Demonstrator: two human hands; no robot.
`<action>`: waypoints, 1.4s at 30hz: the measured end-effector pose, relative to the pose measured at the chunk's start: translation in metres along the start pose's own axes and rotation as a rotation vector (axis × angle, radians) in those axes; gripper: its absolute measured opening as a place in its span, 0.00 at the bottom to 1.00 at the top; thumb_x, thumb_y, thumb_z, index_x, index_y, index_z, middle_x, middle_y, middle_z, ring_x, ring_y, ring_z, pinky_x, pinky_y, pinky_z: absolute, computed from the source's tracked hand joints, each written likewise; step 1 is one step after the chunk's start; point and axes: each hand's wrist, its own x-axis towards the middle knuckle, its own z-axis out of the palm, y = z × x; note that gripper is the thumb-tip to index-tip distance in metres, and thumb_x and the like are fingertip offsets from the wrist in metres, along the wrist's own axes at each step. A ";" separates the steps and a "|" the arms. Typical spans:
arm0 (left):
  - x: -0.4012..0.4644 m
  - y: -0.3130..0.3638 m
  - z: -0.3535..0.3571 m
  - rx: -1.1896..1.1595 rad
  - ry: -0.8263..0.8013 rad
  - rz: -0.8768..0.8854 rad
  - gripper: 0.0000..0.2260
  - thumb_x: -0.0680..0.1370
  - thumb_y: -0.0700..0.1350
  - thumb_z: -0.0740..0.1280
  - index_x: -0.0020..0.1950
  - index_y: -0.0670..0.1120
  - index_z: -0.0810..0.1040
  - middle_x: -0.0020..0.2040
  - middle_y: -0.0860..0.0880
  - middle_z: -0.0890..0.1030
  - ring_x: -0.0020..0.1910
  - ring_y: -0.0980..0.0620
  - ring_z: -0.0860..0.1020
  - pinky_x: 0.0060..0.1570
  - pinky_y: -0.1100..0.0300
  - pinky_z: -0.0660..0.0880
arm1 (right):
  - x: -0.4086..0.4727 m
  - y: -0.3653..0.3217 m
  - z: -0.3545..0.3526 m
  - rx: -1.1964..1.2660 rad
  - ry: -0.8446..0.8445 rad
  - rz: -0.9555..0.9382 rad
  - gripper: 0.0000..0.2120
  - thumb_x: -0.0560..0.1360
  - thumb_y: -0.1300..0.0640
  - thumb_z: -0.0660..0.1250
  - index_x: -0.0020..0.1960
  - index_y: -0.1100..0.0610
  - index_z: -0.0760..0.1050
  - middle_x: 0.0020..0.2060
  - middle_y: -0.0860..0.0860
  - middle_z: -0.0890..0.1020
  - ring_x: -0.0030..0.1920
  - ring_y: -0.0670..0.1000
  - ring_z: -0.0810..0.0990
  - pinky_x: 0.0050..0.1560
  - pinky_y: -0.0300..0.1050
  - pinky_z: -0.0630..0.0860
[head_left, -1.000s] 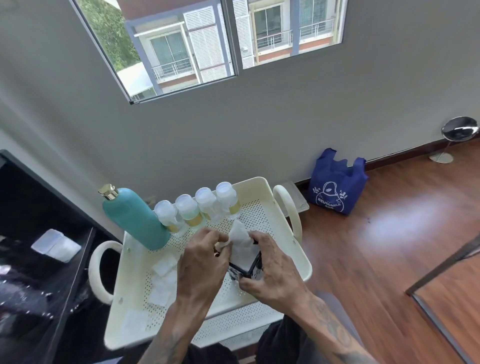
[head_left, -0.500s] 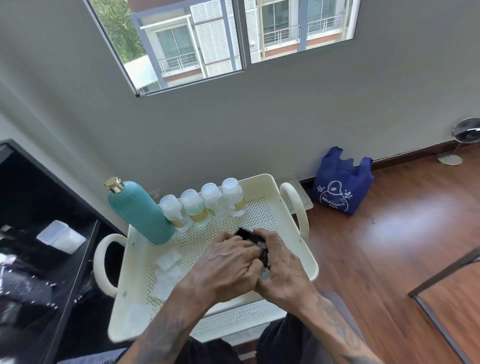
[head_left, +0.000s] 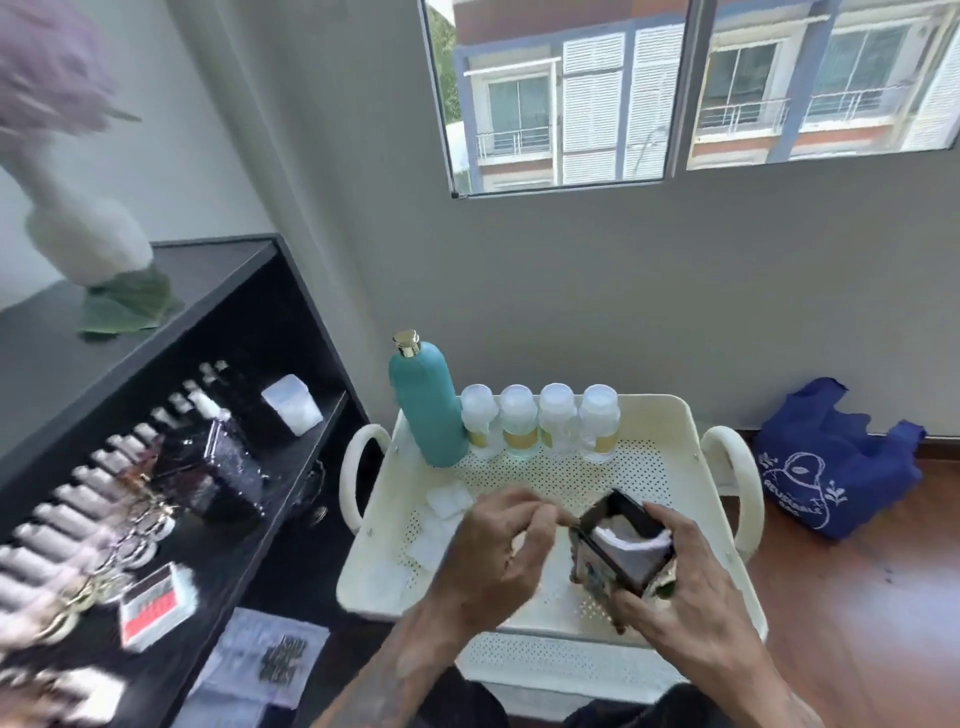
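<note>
My right hand (head_left: 691, 587) grips a small black open box (head_left: 621, 553) with a patterned side, held over the cream perforated tray (head_left: 571, 473). White padding (head_left: 631, 535) sits inside the box. My left hand (head_left: 493, 556) is just left of the box, fingers curled, its fingertips at the box's left edge; whether it pinches anything is unclear.
A teal bottle (head_left: 426, 405) with a gold cap and several small clear bottles (head_left: 540, 423) stand along the tray's back. White pads (head_left: 447, 501) lie on the tray's left. A black shelf (head_left: 218, 467) with bottles and boxes stands left. A blue bag (head_left: 831, 462) sits on the wooden floor.
The white padding that stuck out of the box was pressed in by my left hand, which has now drawn back to the left. The view swung left, revealing the shelf.
</note>
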 end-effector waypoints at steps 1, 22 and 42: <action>-0.010 -0.017 -0.010 0.018 0.093 -0.105 0.14 0.82 0.51 0.60 0.50 0.50 0.85 0.49 0.59 0.84 0.55 0.61 0.79 0.56 0.62 0.75 | 0.001 -0.001 0.000 -0.007 -0.007 0.016 0.40 0.61 0.50 0.78 0.67 0.38 0.60 0.54 0.30 0.69 0.51 0.42 0.73 0.49 0.42 0.68; -0.055 -0.120 -0.033 0.331 -0.077 -0.670 0.09 0.71 0.52 0.70 0.50 0.55 0.83 0.55 0.57 0.74 0.55 0.57 0.73 0.54 0.61 0.73 | 0.087 -0.114 0.141 -0.487 -0.381 -0.252 0.16 0.80 0.57 0.59 0.67 0.47 0.72 0.64 0.46 0.74 0.60 0.49 0.75 0.61 0.45 0.73; -0.057 -0.136 -0.024 0.346 -0.112 -0.525 0.06 0.73 0.48 0.70 0.48 0.53 0.84 0.54 0.57 0.75 0.54 0.58 0.68 0.48 0.63 0.70 | 0.107 -0.062 0.183 -0.450 -0.461 -0.118 0.19 0.78 0.54 0.63 0.68 0.47 0.72 0.66 0.49 0.70 0.61 0.51 0.74 0.62 0.44 0.72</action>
